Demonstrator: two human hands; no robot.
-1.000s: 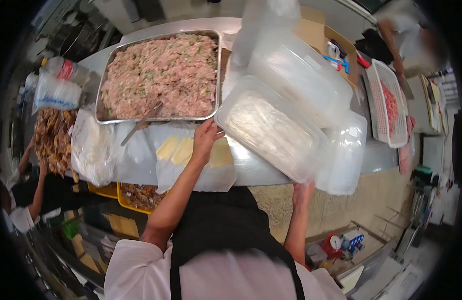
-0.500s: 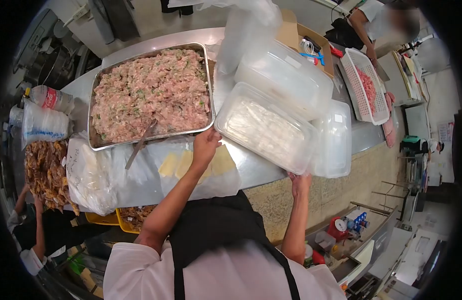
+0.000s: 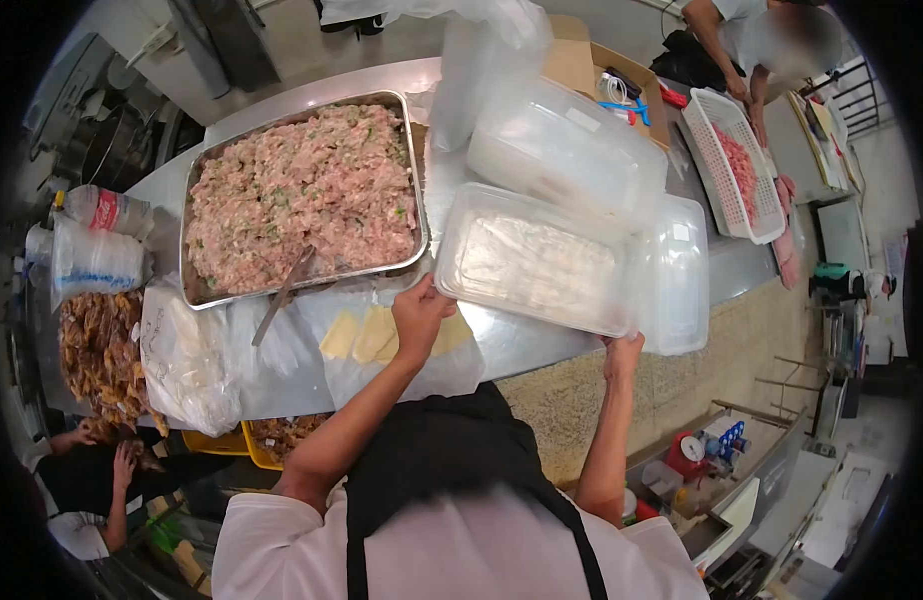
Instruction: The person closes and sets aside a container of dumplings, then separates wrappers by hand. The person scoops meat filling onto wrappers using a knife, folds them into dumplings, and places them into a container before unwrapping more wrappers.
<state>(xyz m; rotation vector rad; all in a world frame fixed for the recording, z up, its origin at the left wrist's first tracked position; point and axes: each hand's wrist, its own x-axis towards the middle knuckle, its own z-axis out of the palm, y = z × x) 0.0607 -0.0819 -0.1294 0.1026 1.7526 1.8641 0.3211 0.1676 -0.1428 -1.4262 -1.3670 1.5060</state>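
A clear plastic container [image 3: 537, 262], with a whitish film or sheet inside it, lies at a slant between my hands. My left hand [image 3: 422, 318] is closed on its near left corner, and my right hand [image 3: 622, 357] grips the near right corner. Just left of my left hand, thin pale-yellow wrappers [image 3: 377, 335] lie on a plastic sheet [image 3: 422, 372]. Beyond them stands a large metal tray [image 3: 420, 255] of ground meat [image 3: 302, 190] flecked with green, a metal utensil [image 3: 280, 305] stuck in its near edge.
More clear containers [image 3: 572, 140] and a lid [image 3: 679, 270] lie behind and right. A white basket [image 3: 767, 215] of pink meat stands far right, near another person [image 3: 722, 45]. At left are plastic bags [image 3: 192, 355], a bottle [image 3: 107, 210] and browned meat [image 3: 102, 350]; a second person [image 3: 92, 490] works there.
The container in my hands has turned slightly and its far left side has come nearer. Both hands have shifted a little right. The people at both sides have moved their hands.
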